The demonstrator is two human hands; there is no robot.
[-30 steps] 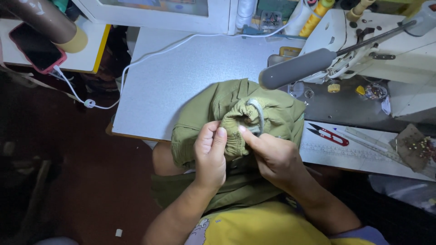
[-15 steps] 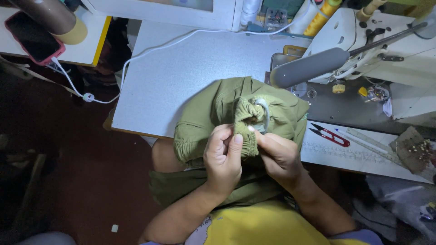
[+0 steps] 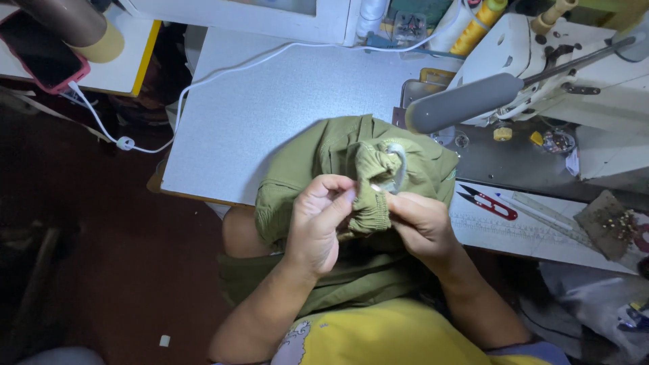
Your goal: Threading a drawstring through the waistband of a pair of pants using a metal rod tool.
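Over the near edge of the worktop [image 3: 270, 101], the olive-green garment [image 3: 318, 152] looks soft, light and floppy (best gripped at its gathered elastic band [image 3: 370, 196]), which the left hand [image 3: 318, 226] and right hand [image 3: 422, 226] both pinch closed.

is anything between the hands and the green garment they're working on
Nothing visible. Both the left hand and the right hand are already on the green garment, pinching its gathered band. The red thread snips lie off to the right on the table.
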